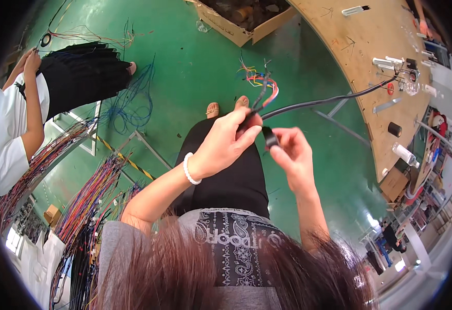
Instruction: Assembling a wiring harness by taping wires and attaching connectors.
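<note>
My left hand [225, 140], with a white bracelet at the wrist, is closed round a black cable [323, 101] in front of my lap. Loose coloured wires [271, 89], red, blue and yellow among them, fan out beyond my fingers. From the grip the cable runs right to the wooden table. Close beside it, my right hand [294, 155] pinches a roll of black tape [270, 137] between thumb and fingers. Whether a strip of the tape reaches the cable is hard to make out. My left fingers hide the gripped part of the cable.
On the right curves a wooden table [334, 36] with tools, a black roll [394, 129] and a clear bottle [405, 154]. An open cardboard box [231, 32] sits on the green floor ahead. Bundled coloured wires [89, 199] hang at left, near another person [16, 124] handling wires.
</note>
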`<state>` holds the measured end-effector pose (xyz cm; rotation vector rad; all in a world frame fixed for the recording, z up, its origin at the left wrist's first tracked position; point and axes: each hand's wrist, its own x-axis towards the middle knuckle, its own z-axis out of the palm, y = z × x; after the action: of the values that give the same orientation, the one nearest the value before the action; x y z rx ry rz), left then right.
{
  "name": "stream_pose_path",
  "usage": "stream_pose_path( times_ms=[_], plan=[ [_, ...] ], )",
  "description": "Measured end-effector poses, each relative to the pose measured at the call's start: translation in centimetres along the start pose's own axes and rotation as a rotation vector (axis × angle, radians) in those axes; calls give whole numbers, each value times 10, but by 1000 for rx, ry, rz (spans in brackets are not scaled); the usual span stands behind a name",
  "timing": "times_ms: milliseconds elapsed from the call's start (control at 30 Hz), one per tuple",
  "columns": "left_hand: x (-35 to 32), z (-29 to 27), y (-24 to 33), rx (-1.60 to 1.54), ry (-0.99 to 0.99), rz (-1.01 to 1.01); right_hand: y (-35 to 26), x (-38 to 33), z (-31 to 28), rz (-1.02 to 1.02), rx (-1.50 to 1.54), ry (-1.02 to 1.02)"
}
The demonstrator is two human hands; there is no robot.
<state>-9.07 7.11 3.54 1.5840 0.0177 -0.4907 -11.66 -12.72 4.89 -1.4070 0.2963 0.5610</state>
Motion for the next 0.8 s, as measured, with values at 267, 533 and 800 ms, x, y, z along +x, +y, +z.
stream_pose_path(
  times_ms=[267, 533, 800],
  plan=[
    [-3, 3, -1, -165, 12, -28, 3, 51, 0, 209, 150, -135],
    [-7, -2, 9, -512, 41, -119, -8, 64, 8, 208, 200, -301],
    [-3, -5, 6, -422, 7, -109, -14, 68, 8, 202, 247, -351]
  ],
)
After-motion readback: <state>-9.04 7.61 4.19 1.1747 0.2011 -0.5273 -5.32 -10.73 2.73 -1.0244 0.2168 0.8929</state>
